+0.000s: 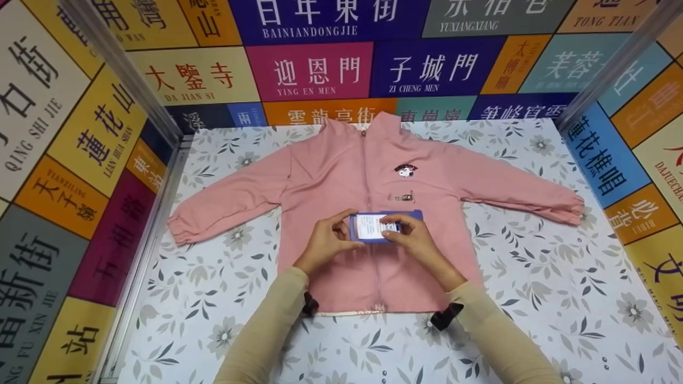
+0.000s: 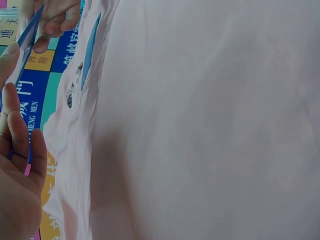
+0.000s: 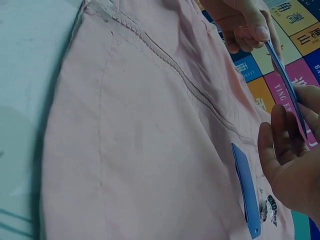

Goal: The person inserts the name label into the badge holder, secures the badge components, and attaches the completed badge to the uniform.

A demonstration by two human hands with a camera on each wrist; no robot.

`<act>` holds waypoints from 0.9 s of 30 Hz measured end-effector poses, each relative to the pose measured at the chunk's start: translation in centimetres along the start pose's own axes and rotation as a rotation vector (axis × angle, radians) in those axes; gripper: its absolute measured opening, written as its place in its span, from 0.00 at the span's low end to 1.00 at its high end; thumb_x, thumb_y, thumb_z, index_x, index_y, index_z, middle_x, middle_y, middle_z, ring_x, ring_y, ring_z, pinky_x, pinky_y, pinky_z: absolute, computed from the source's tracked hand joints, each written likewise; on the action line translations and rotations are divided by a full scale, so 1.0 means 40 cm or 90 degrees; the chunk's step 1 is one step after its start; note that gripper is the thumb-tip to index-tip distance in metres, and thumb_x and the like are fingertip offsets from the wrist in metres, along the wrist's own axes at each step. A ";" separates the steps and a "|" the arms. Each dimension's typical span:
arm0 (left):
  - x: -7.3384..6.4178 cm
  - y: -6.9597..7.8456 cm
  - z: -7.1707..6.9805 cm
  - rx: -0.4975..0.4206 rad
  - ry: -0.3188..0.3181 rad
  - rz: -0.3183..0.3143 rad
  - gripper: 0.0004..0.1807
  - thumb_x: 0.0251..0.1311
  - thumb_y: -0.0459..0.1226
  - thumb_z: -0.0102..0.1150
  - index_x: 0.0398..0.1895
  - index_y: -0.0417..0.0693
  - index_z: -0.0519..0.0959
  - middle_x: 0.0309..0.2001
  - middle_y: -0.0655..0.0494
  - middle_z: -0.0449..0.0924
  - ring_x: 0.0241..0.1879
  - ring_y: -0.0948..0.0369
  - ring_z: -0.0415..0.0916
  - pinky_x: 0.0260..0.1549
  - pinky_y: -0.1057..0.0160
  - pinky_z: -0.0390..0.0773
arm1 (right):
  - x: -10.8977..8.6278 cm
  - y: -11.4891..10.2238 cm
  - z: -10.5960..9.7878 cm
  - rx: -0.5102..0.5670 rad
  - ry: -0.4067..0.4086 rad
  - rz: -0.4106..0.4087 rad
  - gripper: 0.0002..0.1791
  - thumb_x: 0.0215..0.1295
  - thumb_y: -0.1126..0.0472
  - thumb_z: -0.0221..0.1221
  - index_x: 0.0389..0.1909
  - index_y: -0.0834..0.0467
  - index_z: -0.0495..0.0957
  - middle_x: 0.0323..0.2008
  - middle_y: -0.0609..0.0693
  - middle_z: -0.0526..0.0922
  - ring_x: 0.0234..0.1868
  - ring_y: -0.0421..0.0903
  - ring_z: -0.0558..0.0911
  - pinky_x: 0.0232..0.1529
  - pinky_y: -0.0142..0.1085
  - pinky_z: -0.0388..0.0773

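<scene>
Both hands hold a thin blue-edged card [image 1: 368, 226] with a printed white face, raised over the front of a pink jacket [image 1: 325, 266]. The left hand [image 1: 326, 240] pinches its left end and the right hand [image 1: 415, 234] its right end, fingers partly covering the print. In the wrist views the card [image 3: 286, 80] shows edge-on and tilted. Beneath it, a second flat blue piece [image 3: 246, 190] lies on the jacket beside the chest print. The jacket lies front up, its zipper [image 1: 364, 170] running down the middle and both sleeves spread outward.
The jacket rests on a white tabletop [image 1: 533, 298] with a grey leaf pattern. Colourful panels [image 1: 309, 72] with printed place names stand at the back and both sides, joined by metal corner posts [image 1: 128, 80]. Black straps [image 1: 447, 316] sit at the wrists.
</scene>
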State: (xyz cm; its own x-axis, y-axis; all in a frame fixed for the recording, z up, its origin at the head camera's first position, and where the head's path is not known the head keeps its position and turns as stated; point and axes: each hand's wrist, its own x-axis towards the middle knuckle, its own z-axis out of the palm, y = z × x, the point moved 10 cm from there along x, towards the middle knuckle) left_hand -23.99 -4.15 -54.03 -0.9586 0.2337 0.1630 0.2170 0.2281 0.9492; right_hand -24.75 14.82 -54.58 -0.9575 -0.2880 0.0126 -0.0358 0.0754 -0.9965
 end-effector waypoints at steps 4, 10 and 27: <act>0.000 0.002 0.001 0.005 0.000 0.009 0.42 0.38 0.35 0.81 0.63 0.46 0.77 0.23 0.42 0.79 0.21 0.68 0.70 0.24 0.73 0.72 | -0.001 -0.005 0.004 -0.005 0.003 -0.003 0.19 0.57 0.69 0.68 0.50 0.69 0.80 0.52 0.56 0.82 0.48 0.38 0.79 0.46 0.24 0.78; -0.001 0.004 0.002 0.019 -0.001 0.003 0.41 0.38 0.36 0.82 0.63 0.50 0.77 0.21 0.55 0.77 0.21 0.69 0.70 0.24 0.72 0.71 | 0.000 -0.002 0.005 -0.018 0.007 0.004 0.19 0.58 0.69 0.67 0.51 0.69 0.80 0.54 0.60 0.80 0.46 0.37 0.78 0.44 0.24 0.78; 0.000 0.008 0.004 0.023 -0.006 0.013 0.42 0.38 0.37 0.82 0.63 0.46 0.76 0.21 0.55 0.78 0.21 0.69 0.71 0.25 0.72 0.74 | -0.027 -0.077 0.014 -0.038 -0.004 0.037 0.22 0.58 0.68 0.67 0.55 0.67 0.79 0.60 0.64 0.78 0.48 0.36 0.78 0.47 0.24 0.77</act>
State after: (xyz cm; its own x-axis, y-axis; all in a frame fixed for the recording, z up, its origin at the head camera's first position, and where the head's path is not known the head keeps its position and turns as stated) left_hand -23.87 -3.91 -53.77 -0.9520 0.2479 0.1796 0.2433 0.2571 0.9352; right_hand -23.43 14.35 -51.57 -0.9568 -0.2874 -0.0453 0.0021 0.1490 -0.9888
